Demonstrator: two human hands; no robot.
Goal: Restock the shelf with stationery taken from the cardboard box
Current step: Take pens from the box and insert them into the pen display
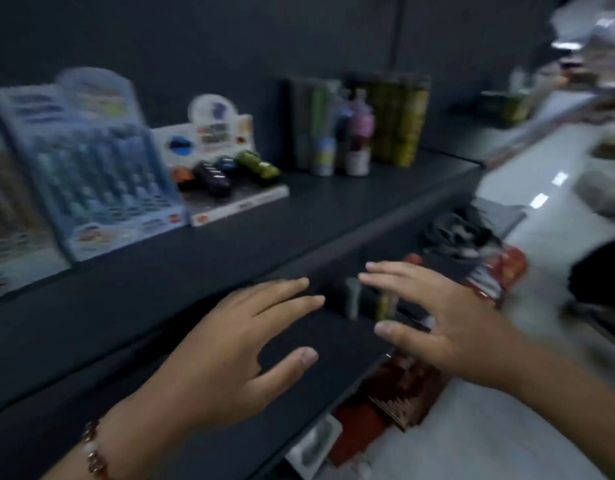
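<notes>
Head view showed your left hand and right hand over the dark grey shelf. Your fingers were spread, released, grasping nothing.

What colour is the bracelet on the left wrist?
Rose-gold with pale beads; the bracelet shows in the head view, slightly blurred.

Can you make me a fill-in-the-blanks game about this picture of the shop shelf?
1. The left hand has a beaded bracelet on its ____.
2. Both hands, left and right hand, are holding ____.
3. The small shiny toy cars sit on a white display tray on the dark ____.
4. The tall blue card display box stands to the ____ of the toy cars.

Missing words: wrist; nothing; shelf; left
</notes>
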